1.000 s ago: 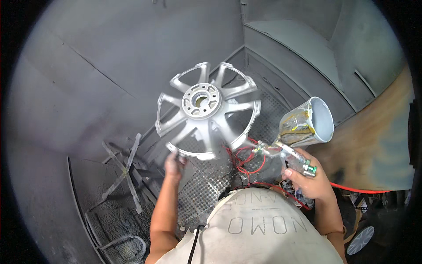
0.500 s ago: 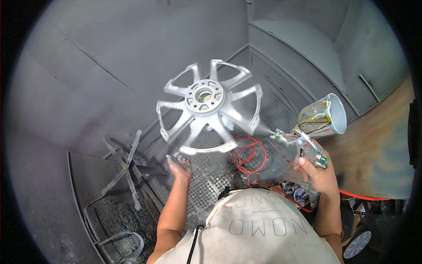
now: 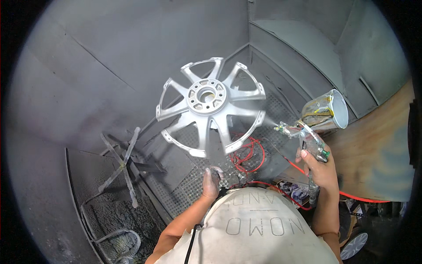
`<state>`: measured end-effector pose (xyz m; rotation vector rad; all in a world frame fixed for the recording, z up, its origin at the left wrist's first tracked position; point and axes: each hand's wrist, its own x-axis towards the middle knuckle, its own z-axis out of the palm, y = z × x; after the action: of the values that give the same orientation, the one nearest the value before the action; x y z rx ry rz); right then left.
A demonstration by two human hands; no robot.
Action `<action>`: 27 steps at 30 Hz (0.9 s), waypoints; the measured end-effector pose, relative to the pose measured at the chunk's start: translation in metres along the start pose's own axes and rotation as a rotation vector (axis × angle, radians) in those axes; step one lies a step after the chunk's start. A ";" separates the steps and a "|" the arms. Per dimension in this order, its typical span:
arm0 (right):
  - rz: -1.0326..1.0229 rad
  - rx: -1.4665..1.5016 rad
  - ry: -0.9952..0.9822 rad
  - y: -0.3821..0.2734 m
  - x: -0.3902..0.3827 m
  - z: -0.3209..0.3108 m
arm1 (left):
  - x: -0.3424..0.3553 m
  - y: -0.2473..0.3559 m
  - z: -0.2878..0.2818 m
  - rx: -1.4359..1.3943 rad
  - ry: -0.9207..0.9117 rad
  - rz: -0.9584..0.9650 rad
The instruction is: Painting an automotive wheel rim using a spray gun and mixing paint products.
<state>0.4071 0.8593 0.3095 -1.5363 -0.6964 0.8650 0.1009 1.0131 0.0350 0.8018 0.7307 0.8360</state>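
My right hand clasps the spray gun beneath its 1 streaked cup, pale inside, contents unclear, while my left hand, loosely spread and empty, is below the silver wheel, mist at its right edge.

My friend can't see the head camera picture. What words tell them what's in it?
A person's right hand points a misting spray gun at a silver wheel. The empty left hand is lower in the picture, apart from the wheel, with grey walls around.
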 end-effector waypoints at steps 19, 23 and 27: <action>-0.150 -0.253 0.165 -0.006 0.058 -0.032 | 0.147 0.155 -0.076 0.295 0.520 0.131; -0.029 -0.332 0.159 -0.011 0.051 -0.039 | 0.106 0.110 -0.041 0.222 0.555 0.263; -0.083 -0.278 0.041 -0.026 0.040 -0.041 | 0.045 0.032 0.059 0.268 0.303 0.077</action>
<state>0.4645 0.8736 0.3313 -1.7525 -0.8723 0.6940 0.1587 1.0470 0.0802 0.9576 1.1023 0.9524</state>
